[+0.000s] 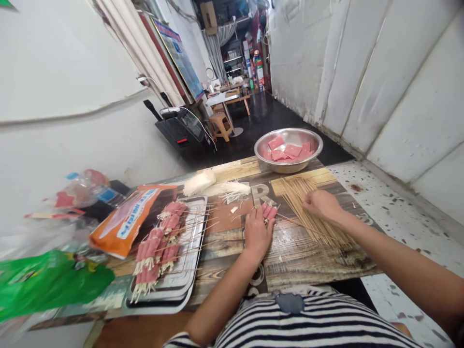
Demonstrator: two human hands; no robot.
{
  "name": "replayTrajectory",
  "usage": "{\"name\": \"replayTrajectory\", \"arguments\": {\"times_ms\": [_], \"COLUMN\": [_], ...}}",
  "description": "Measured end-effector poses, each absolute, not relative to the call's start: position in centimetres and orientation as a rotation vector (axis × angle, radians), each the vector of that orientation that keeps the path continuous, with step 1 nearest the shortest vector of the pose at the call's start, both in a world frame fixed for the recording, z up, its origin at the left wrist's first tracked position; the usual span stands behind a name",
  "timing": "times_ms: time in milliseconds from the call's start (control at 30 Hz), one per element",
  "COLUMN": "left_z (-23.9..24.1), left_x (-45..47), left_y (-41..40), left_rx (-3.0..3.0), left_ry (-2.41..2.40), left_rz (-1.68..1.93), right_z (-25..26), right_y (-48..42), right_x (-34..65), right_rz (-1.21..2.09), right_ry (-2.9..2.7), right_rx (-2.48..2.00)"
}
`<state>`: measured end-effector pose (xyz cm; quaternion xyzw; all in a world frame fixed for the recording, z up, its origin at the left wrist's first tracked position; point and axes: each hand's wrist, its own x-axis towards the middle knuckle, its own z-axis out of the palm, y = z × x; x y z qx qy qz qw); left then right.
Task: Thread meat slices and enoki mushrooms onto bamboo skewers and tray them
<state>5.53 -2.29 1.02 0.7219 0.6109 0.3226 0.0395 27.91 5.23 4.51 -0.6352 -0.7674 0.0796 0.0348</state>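
My left hand [258, 233] lies over a few pink meat rolls [268, 211] stuffed with enoki mushrooms, its fingers closed around them on the table. A thin stick runs from these rolls toward the right. My right hand [322, 205] is pinched closed at the upper part of a loose pile of bamboo skewers [319, 234]; its fingertips are partly hidden. Left of my left hand, finished-looking skewered rolls [155, 249] are stacked on a metal tray [190, 285], their sticks pointing right. Loose enoki mushrooms [234, 191] lie beyond my left hand.
A steel bowl [290, 166] with pink meat slices [286, 152] stands at the table's far right. A bundle of enoki [199, 182] sits at the back. An orange package [126, 220], a green plastic bag [54, 282] and a clear bottle [90, 186] crowd the left side.
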Motion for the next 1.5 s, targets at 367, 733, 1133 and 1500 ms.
{"name": "replayTrajectory", "arguments": {"times_ms": [367, 733, 1133, 1500], "left_z": [0.4, -0.3, -0.2, -0.1], "left_x": [5.0, 4.6, 4.7, 4.8], "left_y": [-2.3, -2.4, -2.4, -2.3], "left_rx": [2.203, 2.249, 2.177, 2.157], "left_ry": [1.861, 1.832, 1.778, 1.785], "left_rz": [1.105, 1.139, 1.206, 1.219], "right_z": [1.0, -0.7, 0.1, -0.6], "right_y": [-4.7, -9.5, -8.7, -9.0], "right_x": [31.8, 32.3, 31.8, 32.3], "right_rz": [0.371, 0.083, 0.061, -0.022], "right_ry": [-2.331, -2.417, -2.455, -2.468], "right_rx": [-1.287, -1.273, -1.238, -1.233]}}
